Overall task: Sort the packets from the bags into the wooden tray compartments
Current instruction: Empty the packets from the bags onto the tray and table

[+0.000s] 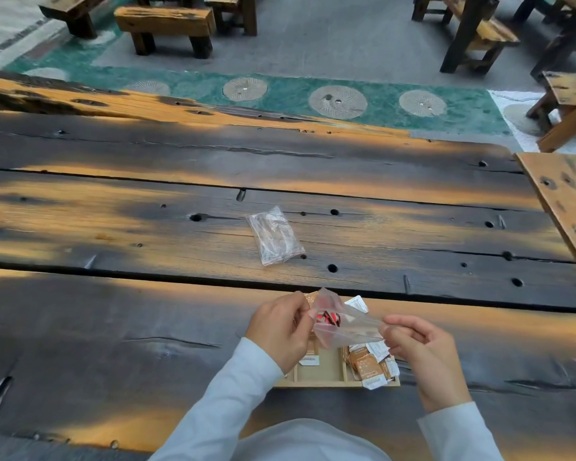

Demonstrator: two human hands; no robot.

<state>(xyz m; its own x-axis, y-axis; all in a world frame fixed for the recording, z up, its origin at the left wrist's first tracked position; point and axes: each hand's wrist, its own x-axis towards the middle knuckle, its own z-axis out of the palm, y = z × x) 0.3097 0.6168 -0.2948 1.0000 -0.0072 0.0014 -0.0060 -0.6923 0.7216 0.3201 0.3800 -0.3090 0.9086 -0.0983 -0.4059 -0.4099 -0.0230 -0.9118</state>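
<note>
You hold a small clear plastic zip bag [345,322] between both hands in the lower centre of the frame, just above the pale wooden tray [316,377]. Your left hand [280,329] pinches the bag's left edge, fingers [301,312] closed on the plastic. Your right hand [419,344] pinches the bag's right corner between thumb and forefinger, the other fingers curled in. The bag is stretched nearly level between the two grips, and red and black packets [328,317] show through it near your left hand.

The tray sits on the dark, scorched-looking plank table [147,327], partly hidden by your hands and the bag. Its right compartment holds a heap of brown and white square packets [369,364], some leaning over the tray's right rim. The middle compartment at the tray's near side shows bare wood. A white packet [309,361] lies in the tray just beside your left wrist; which compartment it is in you cannot tell. Another brown packet and a white one peek out past the bag's upper edge.

Farther up the table, near the centre of the frame and well apart from the tray, lies a second clear plastic bag [275,236], flat and crumpled. Both your sleeves [233,394] are pale grey-white.
</note>
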